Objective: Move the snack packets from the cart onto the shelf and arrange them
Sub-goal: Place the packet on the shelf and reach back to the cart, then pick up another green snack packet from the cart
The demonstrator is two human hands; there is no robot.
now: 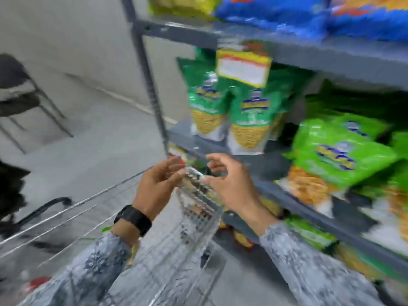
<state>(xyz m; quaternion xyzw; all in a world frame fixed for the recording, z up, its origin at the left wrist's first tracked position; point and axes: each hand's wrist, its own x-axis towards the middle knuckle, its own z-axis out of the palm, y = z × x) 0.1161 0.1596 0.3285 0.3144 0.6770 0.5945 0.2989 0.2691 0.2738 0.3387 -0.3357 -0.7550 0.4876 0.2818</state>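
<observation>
The frame is motion-blurred. My left hand (pixel 159 186), with a black watch on the wrist, and my right hand (pixel 231 184) hover close together over the far end of the wire cart (pixel 72 208), just in front of the grey shelf (pixel 309 202). Their fingers are loosely spread around a blurred clear object (pixel 194 175). I cannot tell whether it is a snack packet or the cart's mesh, nor whether either hand grips it. Two dark green snack packets (pixel 249 111) stand upright on the middle shelf. To their right, a light green packet (pixel 337 155) lies tilted.
Blue packets (pixel 276 14) and a yellow-green one (pixel 183 5) fill the top shelf. A yellow-edged price label (pixel 242 67) hangs from its edge. More packets (pixel 309 233) lie on the lower shelf. A black chair (pixel 19 96) stands on the grey floor at the left.
</observation>
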